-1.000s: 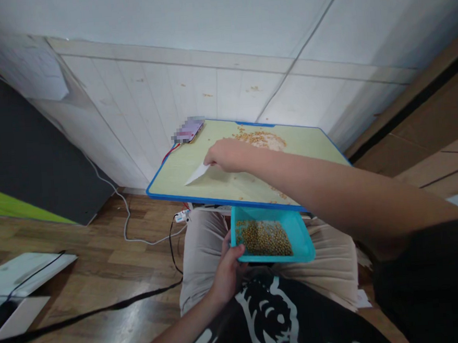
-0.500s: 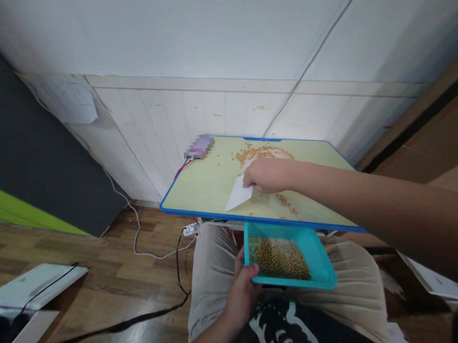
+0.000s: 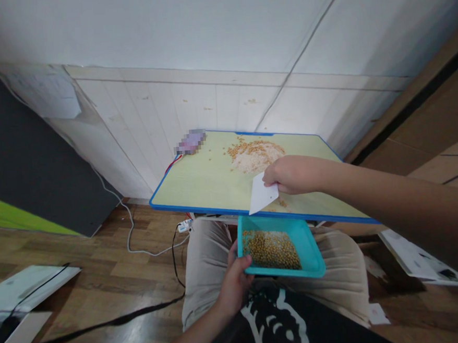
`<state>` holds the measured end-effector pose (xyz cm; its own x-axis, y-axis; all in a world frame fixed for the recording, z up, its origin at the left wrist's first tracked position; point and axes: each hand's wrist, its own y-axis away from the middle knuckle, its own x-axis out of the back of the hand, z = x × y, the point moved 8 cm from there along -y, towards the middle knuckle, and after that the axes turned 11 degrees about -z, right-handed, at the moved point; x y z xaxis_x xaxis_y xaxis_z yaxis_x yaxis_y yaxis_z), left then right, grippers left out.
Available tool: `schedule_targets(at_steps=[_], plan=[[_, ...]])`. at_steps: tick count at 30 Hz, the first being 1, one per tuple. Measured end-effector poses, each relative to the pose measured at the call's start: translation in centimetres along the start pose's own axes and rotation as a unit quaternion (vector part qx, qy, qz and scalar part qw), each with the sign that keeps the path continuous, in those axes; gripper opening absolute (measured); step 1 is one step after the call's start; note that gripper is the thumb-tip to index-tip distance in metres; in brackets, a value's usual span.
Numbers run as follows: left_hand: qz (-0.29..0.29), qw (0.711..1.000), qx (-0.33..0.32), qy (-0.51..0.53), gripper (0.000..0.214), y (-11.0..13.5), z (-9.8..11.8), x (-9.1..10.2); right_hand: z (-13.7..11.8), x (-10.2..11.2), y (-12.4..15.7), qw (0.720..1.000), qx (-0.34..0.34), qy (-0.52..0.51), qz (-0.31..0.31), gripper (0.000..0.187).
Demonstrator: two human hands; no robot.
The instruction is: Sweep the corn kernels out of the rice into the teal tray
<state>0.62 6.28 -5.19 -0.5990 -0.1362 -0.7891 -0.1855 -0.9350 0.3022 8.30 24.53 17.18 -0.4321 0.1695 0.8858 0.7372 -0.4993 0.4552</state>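
Note:
My left hand [image 3: 236,275] grips the left rim of a turquoise plastic tray [image 3: 313,249], its thumb over the edge. Soybeans [image 3: 272,252] mixed with some white grains lie in the tray, which is held just below the table's front edge. My right hand [image 3: 290,175] pinches a white card [image 3: 262,192], tilted with its lower edge near the front of the tabletop. Beyond it, a heap of white rice-like grains [image 3: 252,160] with soybeans around its far side is spread on the table. A few soybeans show beside the card, partly behind my hand.
The pale yellow table [image 3: 198,181] has a blue rim and stands against the white wall [image 3: 138,110]. A blurred-out device [image 3: 191,142] with a red cable sits at its back left corner. A power strip [image 3: 184,226] and cords lie below left. Cardboard boxes [image 3: 426,131] stand at right.
My right hand has moved the card rightward and closer to the table's front edge, uncovering the white heap. The left hand still holds the tray. The whole view has shifted slightly.

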Motion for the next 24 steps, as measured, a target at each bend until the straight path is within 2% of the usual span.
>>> schedule_targets(at_steps=[3, 14, 24], plan=[[0.005, 1.0, 0.003, 0.0, 0.098, 0.0, 0.0, 0.1, 0.6, -0.8, 0.7, 1.0, -0.008, 0.001, -0.013, 0.029], [0.038, 0.999, 0.007, -0.015, 0.09, 0.1, 0.0, 0.8, 1.8, -1.9, 2.8, 0.999, -0.028, -0.023, 0.014, 0.036], [0.022, 0.999, 0.019, -0.038, 0.089, 0.2, 0.2, 0.6, 2.5, -2.6, 4.0, 0.998, -0.055, -0.015, 0.031, 0.038]])
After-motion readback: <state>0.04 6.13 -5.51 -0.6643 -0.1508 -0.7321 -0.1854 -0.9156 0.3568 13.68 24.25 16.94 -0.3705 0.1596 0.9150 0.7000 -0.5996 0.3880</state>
